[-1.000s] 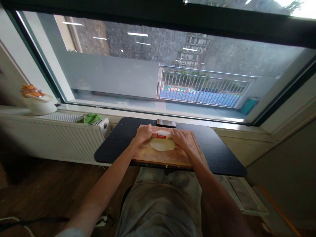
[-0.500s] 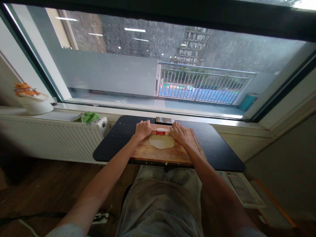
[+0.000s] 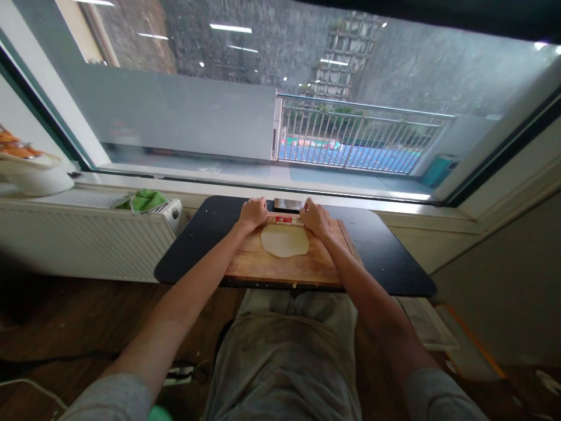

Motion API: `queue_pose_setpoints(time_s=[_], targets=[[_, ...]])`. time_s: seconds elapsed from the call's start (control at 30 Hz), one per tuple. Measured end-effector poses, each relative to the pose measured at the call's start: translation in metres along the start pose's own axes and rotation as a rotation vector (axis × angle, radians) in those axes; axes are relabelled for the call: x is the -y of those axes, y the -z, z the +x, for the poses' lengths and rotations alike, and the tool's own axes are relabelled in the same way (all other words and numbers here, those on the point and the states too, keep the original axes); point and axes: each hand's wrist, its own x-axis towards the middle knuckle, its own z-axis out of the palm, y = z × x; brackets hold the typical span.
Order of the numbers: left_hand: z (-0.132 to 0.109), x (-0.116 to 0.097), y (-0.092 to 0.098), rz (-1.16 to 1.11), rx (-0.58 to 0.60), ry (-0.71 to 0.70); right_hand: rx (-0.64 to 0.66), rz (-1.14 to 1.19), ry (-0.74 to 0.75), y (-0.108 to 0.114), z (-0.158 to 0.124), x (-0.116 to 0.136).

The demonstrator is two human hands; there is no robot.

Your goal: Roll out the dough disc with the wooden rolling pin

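Observation:
A wooden rolling pin [image 3: 284, 220] with a red and white label lies crosswise at the far end of the wooden board [image 3: 272, 270]. My left hand [image 3: 253, 214] is closed round its left end, and my right hand [image 3: 315, 218] grips the right end. Just on the near side of the pin, a flat, pale, roundish sheet of dough [image 3: 284, 241] lies on the board. The fingers partly hide both ends of the pin.
The board rests on a black table [image 3: 186, 248] below a window. A phone [image 3: 287, 204] lies at the table's far edge. To the left, a green cloth [image 3: 148, 200] is on a white radiator [image 3: 87, 240], beside a white container [image 3: 39, 178].
Both hands have pushed the rolling pin away from me, off the dough's far part to beyond its far edge. The whole dough sheet now shows. The camera view has tilted slightly.

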Motion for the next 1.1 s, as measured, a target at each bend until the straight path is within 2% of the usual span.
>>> queue_pose_setpoints(time_s=[0.1,0.4,0.8,0.97,1.1], targets=[[0.008,0.003,-0.005,-0.009,0.002,-0.005,0.056,0.001,-0.007,0.0,0.01,-0.002],[0.012,0.01,-0.002,-0.029,0.177,-0.077,0.143,-0.013,0.007,-0.004,0.015,-0.004],[-0.015,0.007,0.01,0.017,0.16,-0.168,0.238,-0.044,0.072,0.013,0.0,0.0],[-0.036,0.001,0.012,0.069,0.118,-0.234,0.266,-0.051,0.138,0.018,-0.014,0.002],[-0.055,-0.003,0.016,0.103,0.098,-0.3,0.233,-0.052,0.185,0.021,-0.032,0.005]])
